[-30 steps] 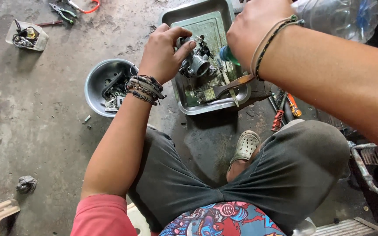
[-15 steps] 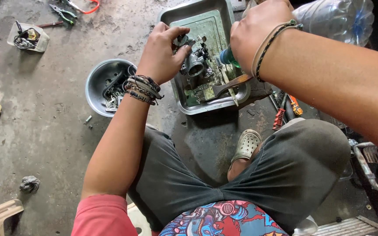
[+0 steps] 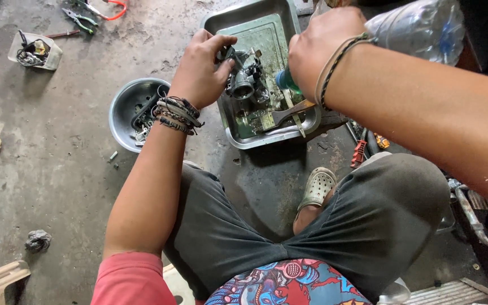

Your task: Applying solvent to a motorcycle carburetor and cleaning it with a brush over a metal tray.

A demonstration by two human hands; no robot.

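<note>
My left hand (image 3: 201, 70) grips a grey metal carburetor (image 3: 244, 78) and holds it over a rectangular metal tray (image 3: 266, 138) on the concrete floor. My right hand (image 3: 318, 53) is closed around the neck of a clear plastic bottle (image 3: 419, 28) with a green cap end (image 3: 284, 80), tipped down toward the carburetor. A paintbrush (image 3: 280, 117) lies in the tray beside a thin tool, in a shallow pool of liquid. Both wrists wear braided bands.
A round metal bowl (image 3: 121, 107) with small parts sits left of the tray. Pliers (image 3: 83, 17) and a small plastic box (image 3: 34, 51) of parts lie at the far left. Screwdrivers (image 3: 362, 149) rest by my right knee, near my sandalled foot (image 3: 317, 186).
My right hand has brought the bottle lower and tipped its green end closer to the carburetor. My left hand stays on the carburetor over the tray.
</note>
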